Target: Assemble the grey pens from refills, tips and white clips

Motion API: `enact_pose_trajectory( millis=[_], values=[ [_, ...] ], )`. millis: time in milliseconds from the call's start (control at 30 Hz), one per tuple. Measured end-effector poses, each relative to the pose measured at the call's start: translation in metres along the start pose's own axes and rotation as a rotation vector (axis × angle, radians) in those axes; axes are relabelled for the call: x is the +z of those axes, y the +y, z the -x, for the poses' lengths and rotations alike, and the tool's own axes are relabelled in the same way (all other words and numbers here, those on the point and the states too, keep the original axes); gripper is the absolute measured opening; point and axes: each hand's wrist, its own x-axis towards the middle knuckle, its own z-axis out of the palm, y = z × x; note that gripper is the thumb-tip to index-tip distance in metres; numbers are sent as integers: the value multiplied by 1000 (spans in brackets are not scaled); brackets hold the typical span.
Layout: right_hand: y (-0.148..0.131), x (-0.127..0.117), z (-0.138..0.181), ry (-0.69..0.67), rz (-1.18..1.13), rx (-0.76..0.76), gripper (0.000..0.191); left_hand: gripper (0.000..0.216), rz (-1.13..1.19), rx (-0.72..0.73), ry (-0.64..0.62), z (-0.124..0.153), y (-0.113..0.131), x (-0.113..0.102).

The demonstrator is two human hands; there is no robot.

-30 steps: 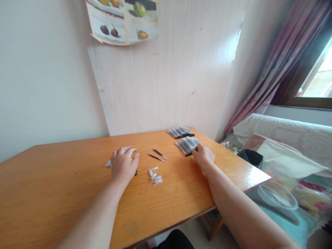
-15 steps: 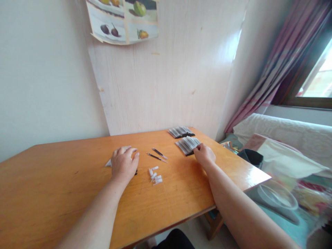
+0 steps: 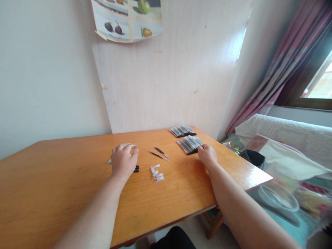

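Observation:
My left hand (image 3: 123, 160) lies palm down on the orange wooden table (image 3: 64, 193), fingers together and curled slightly, over a small white piece and beside small black pieces (image 3: 136, 168). My right hand (image 3: 207, 155) rests against the near edge of a fanned stack of thin dark strips (image 3: 190, 144), fingers curled onto it. A second such stack (image 3: 182, 131) lies farther back. Between my hands lie two thin dark sticks (image 3: 158, 154) and several small white caps (image 3: 157, 173).
A pale wooden panel leans on the wall behind the table, with a fruit poster (image 3: 128, 19) above. To the right are a bed with bedding (image 3: 287, 138), a striped curtain (image 3: 290, 58), a window, and a clear bowl (image 3: 278, 199) below the table edge.
The view has shifted slightly. My right hand has crept a little farther along the near stack's edge; my left hand stays put, with the black pieces beside it now showing.

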Motion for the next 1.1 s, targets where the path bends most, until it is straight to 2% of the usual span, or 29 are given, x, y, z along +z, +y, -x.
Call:
enact_pose_trajectory(
  millis=[300, 567, 767, 967, 1100],
  values=[
    [3, 6, -5, -83, 18, 16, 39, 29, 0, -22, -10, 0, 3, -4],
    [3, 3, -4, -75, 12, -2, 42, 30, 10, -48, -11, 0, 3, -4],
    [1, 2, 0, -18, 16, -47, 44, 29, 29, -72, -1, -2, 0, -5],
    [-9, 3, 12, 28, 3, -141, 46, 28, 150, -253, -2, -8, -16, -7],
    [-16, 4, 21, 37, -5, -219, 44, 30, 334, -486, 38, -11, -35, -6]
  ],
)
